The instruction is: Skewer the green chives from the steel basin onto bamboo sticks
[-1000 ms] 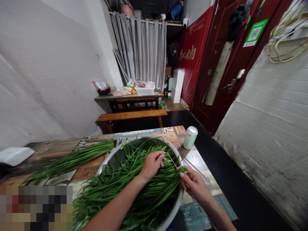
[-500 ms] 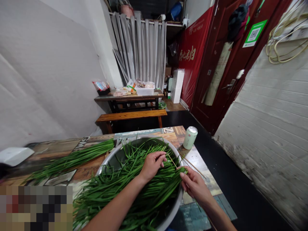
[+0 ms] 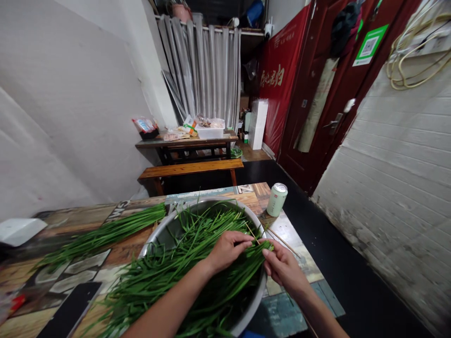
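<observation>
A wide metal basin (image 3: 254, 300) on the table holds a heap of long green chives (image 3: 197, 244). My right hand (image 3: 284, 266), at the basin's right rim, pinches the cut ends of a bunch of chives. Over the middle of the heap, my left hand (image 3: 229, 251) has thumb and forefinger brought together close to the right fingertips; what lies between them is too small to make out. A thin bamboo skewer (image 3: 251, 232) slants down to where both hands meet. More skewers (image 3: 284, 241) lie on the table beyond the right hand.
A pale green can (image 3: 277, 200) stands near the table's right edge. Left of the basin lies another bundle of chives (image 3: 105, 230), with a dark phone (image 3: 70, 310) nearer me. Past the table are a wooden bench (image 3: 190, 169) and a second table (image 3: 148, 142) with packages.
My left hand has come down and right, its fingertips closing and now beside those of my right hand. The right hand still grips the chives in nearly the same place.
</observation>
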`<state>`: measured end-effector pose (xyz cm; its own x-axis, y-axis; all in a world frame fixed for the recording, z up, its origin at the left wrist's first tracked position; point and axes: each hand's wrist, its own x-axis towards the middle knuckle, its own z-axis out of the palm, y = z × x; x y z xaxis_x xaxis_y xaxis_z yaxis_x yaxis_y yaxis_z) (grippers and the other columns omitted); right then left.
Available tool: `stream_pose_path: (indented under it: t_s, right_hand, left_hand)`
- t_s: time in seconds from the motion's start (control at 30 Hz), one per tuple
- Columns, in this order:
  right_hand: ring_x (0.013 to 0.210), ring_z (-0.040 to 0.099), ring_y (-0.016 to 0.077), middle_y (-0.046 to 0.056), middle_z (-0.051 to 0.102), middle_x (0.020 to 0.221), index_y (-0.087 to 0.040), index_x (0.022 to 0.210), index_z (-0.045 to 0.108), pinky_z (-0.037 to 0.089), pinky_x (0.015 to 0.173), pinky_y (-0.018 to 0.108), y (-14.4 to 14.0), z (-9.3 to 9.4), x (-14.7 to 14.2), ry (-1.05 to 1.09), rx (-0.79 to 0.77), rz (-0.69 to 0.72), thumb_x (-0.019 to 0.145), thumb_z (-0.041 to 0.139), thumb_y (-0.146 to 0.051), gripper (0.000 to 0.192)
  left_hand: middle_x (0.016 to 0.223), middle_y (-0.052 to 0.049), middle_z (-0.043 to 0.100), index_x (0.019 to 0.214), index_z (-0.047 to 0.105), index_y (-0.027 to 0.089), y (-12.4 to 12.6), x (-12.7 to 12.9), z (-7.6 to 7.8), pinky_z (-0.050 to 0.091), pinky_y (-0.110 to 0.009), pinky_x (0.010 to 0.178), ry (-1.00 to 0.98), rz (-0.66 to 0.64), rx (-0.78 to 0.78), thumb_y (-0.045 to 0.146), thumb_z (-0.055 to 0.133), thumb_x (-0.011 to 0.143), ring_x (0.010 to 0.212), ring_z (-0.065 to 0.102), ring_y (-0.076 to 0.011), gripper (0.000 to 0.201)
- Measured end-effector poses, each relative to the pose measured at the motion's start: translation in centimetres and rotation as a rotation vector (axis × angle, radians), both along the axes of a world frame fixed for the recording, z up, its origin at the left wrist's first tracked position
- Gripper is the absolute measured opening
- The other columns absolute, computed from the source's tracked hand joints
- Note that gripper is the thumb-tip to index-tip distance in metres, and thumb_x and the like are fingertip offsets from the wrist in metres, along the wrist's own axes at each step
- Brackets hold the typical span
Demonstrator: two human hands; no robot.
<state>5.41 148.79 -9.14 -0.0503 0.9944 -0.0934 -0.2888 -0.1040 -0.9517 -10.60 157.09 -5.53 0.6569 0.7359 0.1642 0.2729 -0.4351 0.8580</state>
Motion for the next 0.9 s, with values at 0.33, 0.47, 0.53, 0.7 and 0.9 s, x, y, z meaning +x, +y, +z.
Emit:
stream_pose_path:
  t_s: [0.33, 0.47, 0.53, 0.7, 0.9]
  right_hand:
    - [0.027, 0.019, 0.0008, -0.01, 0.043, 0.041, -0.017, 0.101, 0.049, 0.011, 0.028, 0.014, -1.1, 0.8, 0.5, 0.018, 0.032, -0.108, 0.079, 0.056, -0.043, 0.034]
    - [0.031, 0.024, 0.0029, -0.009, 0.041, 0.041, -0.017, 0.105, 0.05, 0.014, 0.031, 0.016, -2.8, 4.1, 1.3, -0.036, 0.109, -0.122, 0.081, 0.056, -0.038, 0.033]
    - [0.031, 0.027, 0.004, -0.008, 0.043, 0.042, -0.017, 0.107, 0.051, 0.015, 0.032, 0.018, -3.4, 6.5, 2.0, -0.107, 0.202, -0.138, 0.081, 0.057, -0.036, 0.032]
    - [0.032, 0.03, 0.0057, -0.007, 0.045, 0.043, -0.018, 0.108, 0.052, 0.017, 0.033, 0.02, -3.3, 11.7, 3.5, -0.169, 0.415, -0.223, 0.083, 0.054, -0.032, 0.029]
    - [0.03, 0.027, 0.0026, -0.007, 0.048, 0.047, -0.018, 0.094, 0.053, 0.013, 0.032, 0.017, -1.9, 9.7, 2.3, -0.048, 0.366, -0.211, 0.083, 0.054, -0.032, 0.018]
  left_hand:
    - [0.099, -0.007, 0.068, 0.093, 0.07, 0.02, 1.0, -2.3, 3.0, 0.044, -0.035, 0.088, 0.202, 0.252, 0.141, 0.034, 0.05, 0.08, 0.094, 0.061, -0.0221, 0.028]
    - [0.117, -0.005, 0.06, 0.123, 0.051, 0.026, -0.8, -2.9, 5.1, 0.042, -0.035, 0.092, 0.182, -0.1, -0.052, 0.035, 0.068, 0.065, 0.106, 0.055, -0.0231, 0.061]
    - [0.118, -0.005, 0.059, 0.126, 0.046, 0.026, -1.8, -2.7, 6.0, 0.041, -0.034, 0.092, 0.159, -0.265, -0.183, 0.033, 0.074, 0.057, 0.106, 0.055, -0.0237, 0.075]
    - [0.088, -0.006, 0.068, 0.096, 0.062, 0.018, -3.6, -3.3, 7.1, 0.048, -0.029, 0.07, 0.128, -0.523, -0.625, 0.043, 0.066, 0.066, 0.08, 0.062, -0.02, 0.039]
    - [0.06, 0.002, 0.057, 0.082, 0.056, 0.015, -4.8, -8.2, 8.5, 0.037, -0.018, 0.048, 0.204, -0.208, -0.651, 0.045, 0.055, 0.076, 0.049, 0.047, -0.0075, 0.031]
